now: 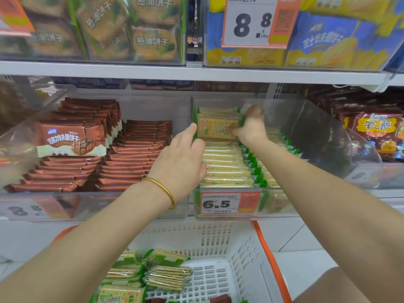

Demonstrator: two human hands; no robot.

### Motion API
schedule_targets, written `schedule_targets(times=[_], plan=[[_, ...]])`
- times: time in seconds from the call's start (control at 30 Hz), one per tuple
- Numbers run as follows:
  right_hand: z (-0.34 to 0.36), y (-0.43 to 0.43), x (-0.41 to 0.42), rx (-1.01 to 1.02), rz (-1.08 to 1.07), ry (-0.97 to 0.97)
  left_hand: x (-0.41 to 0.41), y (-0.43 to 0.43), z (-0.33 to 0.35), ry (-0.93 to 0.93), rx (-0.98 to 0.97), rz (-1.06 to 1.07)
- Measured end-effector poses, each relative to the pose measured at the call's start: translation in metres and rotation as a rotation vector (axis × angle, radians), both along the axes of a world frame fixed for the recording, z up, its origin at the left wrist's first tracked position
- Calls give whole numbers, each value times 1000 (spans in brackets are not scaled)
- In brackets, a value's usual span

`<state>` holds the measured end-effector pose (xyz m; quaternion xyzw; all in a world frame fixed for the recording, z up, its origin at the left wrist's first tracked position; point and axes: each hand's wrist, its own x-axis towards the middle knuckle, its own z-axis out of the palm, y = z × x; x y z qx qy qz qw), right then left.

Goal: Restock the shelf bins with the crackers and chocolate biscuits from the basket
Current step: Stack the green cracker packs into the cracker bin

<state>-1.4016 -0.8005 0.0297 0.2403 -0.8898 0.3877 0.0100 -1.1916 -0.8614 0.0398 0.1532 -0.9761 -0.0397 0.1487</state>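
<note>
Head: cracker pack (217, 127) in right fingers (254, 112)

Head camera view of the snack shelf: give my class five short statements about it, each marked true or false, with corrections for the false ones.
1. The right hand grips a cracker pack in the clear bin. True.
2. The price tag on that bin reads 8.8. False: it reads 6.5.
3. The basket below holds green cracker packs. True.
4. The left wrist is bare. False: it wears a gold bangle.
5. The chocolate biscuits sit right of the clear bin. False: they fill the bin to its left.
</note>
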Motion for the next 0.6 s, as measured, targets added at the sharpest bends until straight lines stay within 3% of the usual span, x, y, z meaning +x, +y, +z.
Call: schedule_targets(times=[0.6], plan=[[-7, -6, -12, -31, -65, -93, -1, 1, -2, -12, -41, 16]])
